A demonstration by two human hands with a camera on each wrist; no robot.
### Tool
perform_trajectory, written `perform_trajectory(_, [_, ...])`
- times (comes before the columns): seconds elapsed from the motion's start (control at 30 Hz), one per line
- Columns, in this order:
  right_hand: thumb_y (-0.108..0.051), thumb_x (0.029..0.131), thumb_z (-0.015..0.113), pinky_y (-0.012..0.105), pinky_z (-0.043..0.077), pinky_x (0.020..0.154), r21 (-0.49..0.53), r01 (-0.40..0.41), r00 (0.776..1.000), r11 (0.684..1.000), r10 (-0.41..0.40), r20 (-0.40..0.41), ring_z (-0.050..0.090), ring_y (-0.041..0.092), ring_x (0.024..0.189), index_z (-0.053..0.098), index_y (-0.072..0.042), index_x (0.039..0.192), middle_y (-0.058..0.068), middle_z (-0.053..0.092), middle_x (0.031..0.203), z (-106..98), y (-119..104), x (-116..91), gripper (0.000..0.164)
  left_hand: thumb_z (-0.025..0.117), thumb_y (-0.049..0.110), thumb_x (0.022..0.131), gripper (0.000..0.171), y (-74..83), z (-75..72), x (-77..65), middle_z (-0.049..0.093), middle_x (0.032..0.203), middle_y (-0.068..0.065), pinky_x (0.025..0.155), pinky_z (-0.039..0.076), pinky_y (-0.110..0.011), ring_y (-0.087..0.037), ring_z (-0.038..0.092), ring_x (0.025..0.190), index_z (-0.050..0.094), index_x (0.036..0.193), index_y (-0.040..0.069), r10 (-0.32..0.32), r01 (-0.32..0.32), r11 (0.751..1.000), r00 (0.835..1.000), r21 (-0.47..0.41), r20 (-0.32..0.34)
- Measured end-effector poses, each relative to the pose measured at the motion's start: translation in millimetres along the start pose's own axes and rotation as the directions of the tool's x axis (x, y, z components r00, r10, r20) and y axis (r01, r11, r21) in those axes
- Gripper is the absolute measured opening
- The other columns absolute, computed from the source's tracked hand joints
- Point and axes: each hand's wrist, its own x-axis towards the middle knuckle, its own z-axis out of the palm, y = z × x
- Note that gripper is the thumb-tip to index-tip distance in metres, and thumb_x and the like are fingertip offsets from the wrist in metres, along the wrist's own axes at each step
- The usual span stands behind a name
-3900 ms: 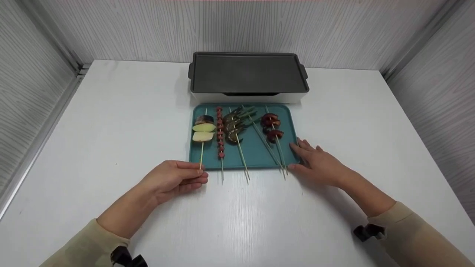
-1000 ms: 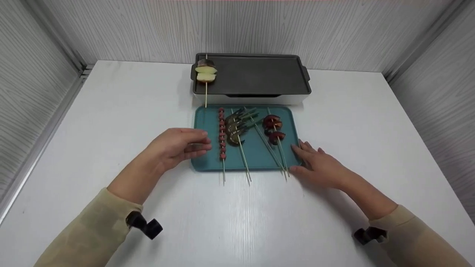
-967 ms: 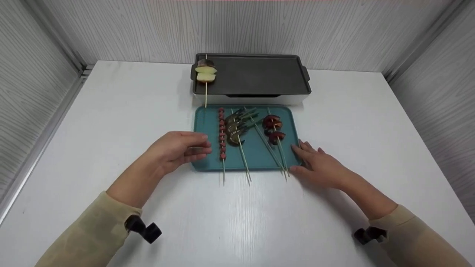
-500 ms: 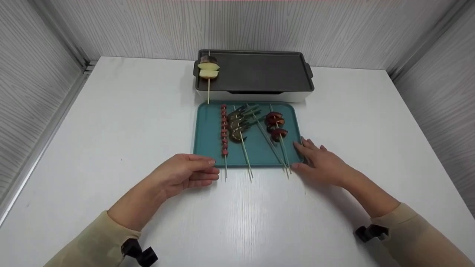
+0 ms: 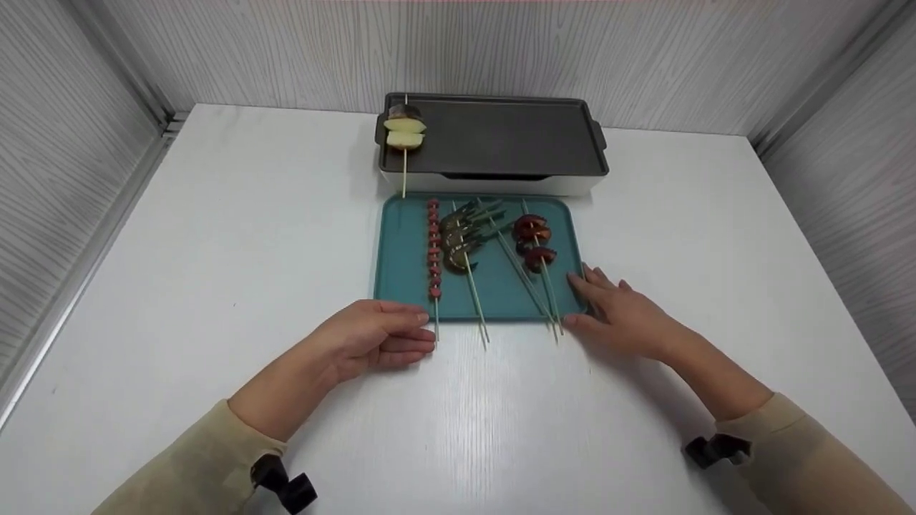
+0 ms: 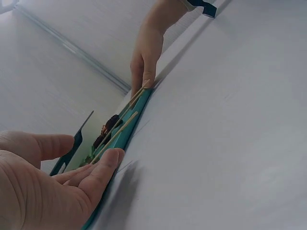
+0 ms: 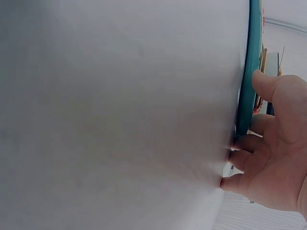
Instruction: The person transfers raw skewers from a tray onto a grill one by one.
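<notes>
In the head view my left hand (image 5: 383, 336) is at the front edge of the teal tray (image 5: 404, 286), beside the bare stick end of a skewer of small red pieces (image 5: 434, 250). Its thumb and fingers stand apart in the left wrist view, with no stick visible between them. My right hand (image 5: 622, 315) touches the tray's front right corner with thumb and fingers. Also on the tray lie shrimp skewers (image 5: 458, 243), green-tipped skewers (image 5: 517, 261) and skewers of reddish-brown pieces (image 5: 534, 243). A vegetable-like skewer of pale chunks (image 5: 405, 132) lies on the griddle's left end.
Behind the tray stands the black griddle plate (image 5: 508, 136) on a white base (image 5: 572, 187). The pale skewer's stick sticks out over the griddle's front edge. Several stick ends overhang the tray's front edge above the white table (image 5: 486, 422). Wood-grain panels (image 5: 501, 43) enclose the back and sides.
The pale-chunk skewer, earlier pinched by my left hand on the tray, now lies on the griddle. My left hand has come back toward the red-piece skewer's stick; my right hand has stayed.
</notes>
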Motion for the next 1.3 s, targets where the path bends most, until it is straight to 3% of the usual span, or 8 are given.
perform_trajectory(0.27, [-0.059, 0.107, 0.054, 0.065, 0.014, 0.125, 0.003, 0.013, 1.0, 1.0, -0.013, -0.009, 0.015, 0.04, 0.161, 0.03, -0.004, 0.167, 0.022, 0.02, 0.173, 1.5, 1.3, -1.6, 0.085, 0.07, 0.015, 0.104, 0.06, -0.9, 6.3, 6.9, 0.074, 0.12, -0.023, 0.086, 0.062, -0.036, -0.025, 0.078, 0.1, 0.046, 0.155, -0.006, -0.019, 0.02, 1.0, 1.0, -0.02, 0.011])
perform_trajectory(0.63, [-0.059, 0.107, 0.055, 0.065, 0.014, 0.125, 0.01, 0.011, 1.0, 1.0, -0.011, -0.008, 0.016, 0.04, 0.161, 0.031, -0.004, 0.167, 0.022, 0.021, 0.173, 0.2, -0.2, -1.7, 0.085, 0.067, 0.011, 0.105, 0.067, -4.9, 11.1, 11.7, 0.071, 0.127, -0.026, 0.092, 0.06, -0.038, -0.029, 0.076, 0.106, 0.035, 0.16, -0.008, -0.001, 0.003, 0.999, 0.999, -0.04, 0.044])
perform_trajectory(1.03, [-0.059, 0.107, 0.054, 0.065, 0.014, 0.125, 0.01, 0.009, 1.0, 1.0, -0.008, -0.015, 0.016, 0.04, 0.161, 0.031, -0.004, 0.167, 0.022, 0.021, 0.173, -0.1, 0.2, -1.5, 0.085, 0.066, 0.0, 0.103, 0.052, 1.2, 11.5, 8.7, 0.074, 0.12, -0.024, 0.087, 0.062, -0.034, -0.022, 0.078, 0.093, 0.052, 0.153, -0.005, 0.026, -0.027, 0.997, 1.0, -0.074, -0.014])
perform_trajectory(1.3, [-0.056, 0.108, 0.054, 0.066, 0.014, 0.124, 0.007, 0.016, 1.0, 1.0, -0.016, -0.013, 0.017, 0.04, 0.16, 0.03, -0.004, 0.167, 0.022, 0.021, 0.173, -0.1, -0.5, -1.9, 0.082, 0.066, -0.001, 0.103, 0.052, 3.7, 12.3, -1.6, 0.078, 0.109, -0.018, 0.088, 0.061, -0.034, -0.021, 0.079, 0.09, 0.053, 0.153, -0.002, 0.056, -0.056, 0.997, 0.998, -0.045, 0.004])
